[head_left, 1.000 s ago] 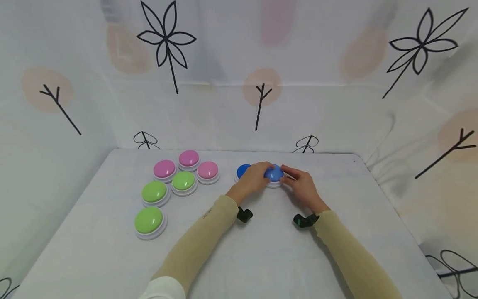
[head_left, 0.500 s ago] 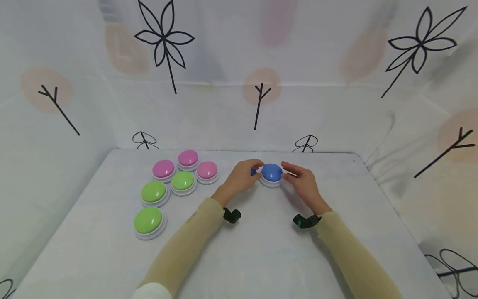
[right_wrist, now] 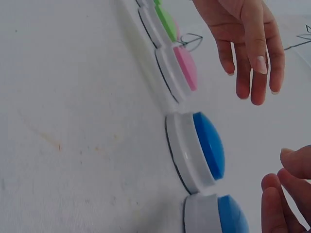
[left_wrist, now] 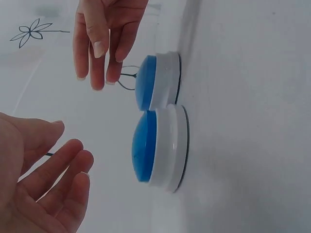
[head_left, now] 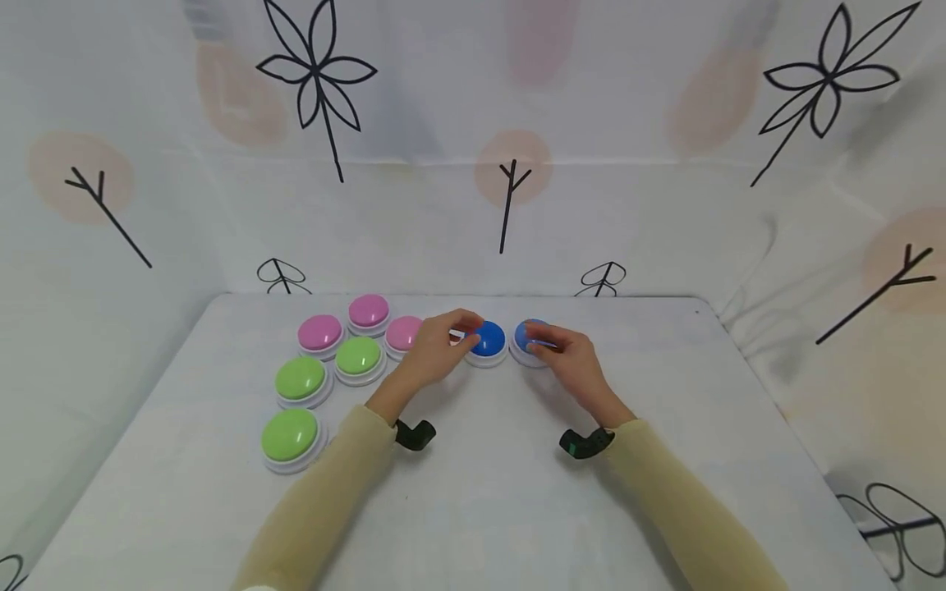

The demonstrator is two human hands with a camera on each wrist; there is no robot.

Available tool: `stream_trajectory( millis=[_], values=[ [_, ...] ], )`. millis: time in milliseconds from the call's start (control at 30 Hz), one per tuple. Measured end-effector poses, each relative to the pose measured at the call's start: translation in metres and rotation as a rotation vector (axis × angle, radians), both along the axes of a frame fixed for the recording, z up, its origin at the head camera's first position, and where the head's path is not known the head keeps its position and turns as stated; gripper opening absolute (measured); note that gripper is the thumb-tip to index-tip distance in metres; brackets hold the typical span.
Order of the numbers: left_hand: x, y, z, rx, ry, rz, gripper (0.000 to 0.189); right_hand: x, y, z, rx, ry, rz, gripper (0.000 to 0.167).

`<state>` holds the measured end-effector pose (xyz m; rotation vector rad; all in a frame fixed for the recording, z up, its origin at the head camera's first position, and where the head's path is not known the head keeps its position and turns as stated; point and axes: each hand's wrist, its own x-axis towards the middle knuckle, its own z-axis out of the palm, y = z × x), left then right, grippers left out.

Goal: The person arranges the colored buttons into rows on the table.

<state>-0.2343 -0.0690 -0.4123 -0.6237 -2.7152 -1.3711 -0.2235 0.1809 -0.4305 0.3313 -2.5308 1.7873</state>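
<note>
Two blue dome push buttons with white bases stand side by side at the back of the table. My left hand [head_left: 434, 351] hovers beside the left blue button [head_left: 489, 339], fingers loosely bent and apart from it. Over the right blue button [head_left: 526, 338] is my right hand [head_left: 575, 359], which partly hides it in the head view. The left wrist view shows a gap between my left hand [left_wrist: 48, 179] and the domes. In the right wrist view, relaxed fingers of my right hand [right_wrist: 291, 194] hold nothing.
To the left stand pink buttons [head_left: 319, 332] and green buttons [head_left: 289, 434], all with white bases. My left hand partly covers the nearest pink button [head_left: 402, 332]. A patterned cloth wall [head_left: 414, 222] rises behind the white table [head_left: 502, 492].
My left hand has moved left off the blue buttons, uncovering the left one. My right hand has shifted slightly left, over the right blue button. The head view has tilted a little.
</note>
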Motion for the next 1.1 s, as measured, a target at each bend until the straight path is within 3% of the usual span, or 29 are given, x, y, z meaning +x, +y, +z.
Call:
stream_trajectory(
  millis=[167,400,700,900,1100],
  values=[
    [0.007,-0.027,-0.003,-0.022,-0.004,0.041,0.031,0.004,-0.020,-0.002,0.023,0.009,0.056,0.036],
    [0.023,-0.071,0.000,-0.050,-0.030,0.123,0.031,0.006,-0.055,-0.011,-0.002,0.017,0.149,0.037],
    [0.049,-0.126,-0.002,-0.115,-0.011,0.128,0.030,0.013,-0.104,-0.025,0.024,0.022,0.291,0.035],
    [0.070,-0.161,-0.011,-0.151,-0.056,0.144,0.028,0.018,-0.132,-0.027,0.017,-0.006,0.368,0.035],
    [0.088,-0.187,-0.013,-0.163,-0.102,0.149,0.031,0.024,-0.156,-0.030,0.016,-0.045,0.404,0.034]
  ],
)
